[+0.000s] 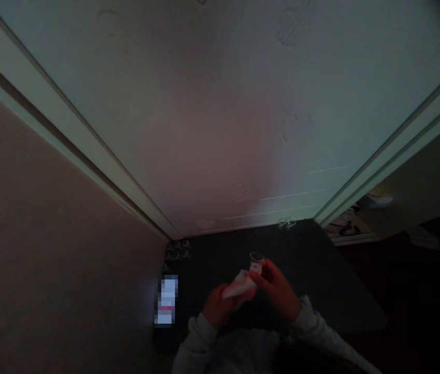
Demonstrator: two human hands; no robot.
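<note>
The scene is very dim. My left hand (216, 305) is closed around the lower end of a white tube (239, 286) held over a dark table (321, 270). My right hand (278, 288) pinches the tube's upper end, just below a small clear cap or cup (256, 259) at its tip. Grey sleeves cover both of my wrists. What exactly the small clear piece is cannot be made out.
A lit phone screen (167, 300) lies at the table's left edge. Small clear glass objects (178, 249) sit at the back left, another clear object (287, 223) at the back. A pale door (220, 114) rises behind the table; printed papers (346, 223) lie to the right.
</note>
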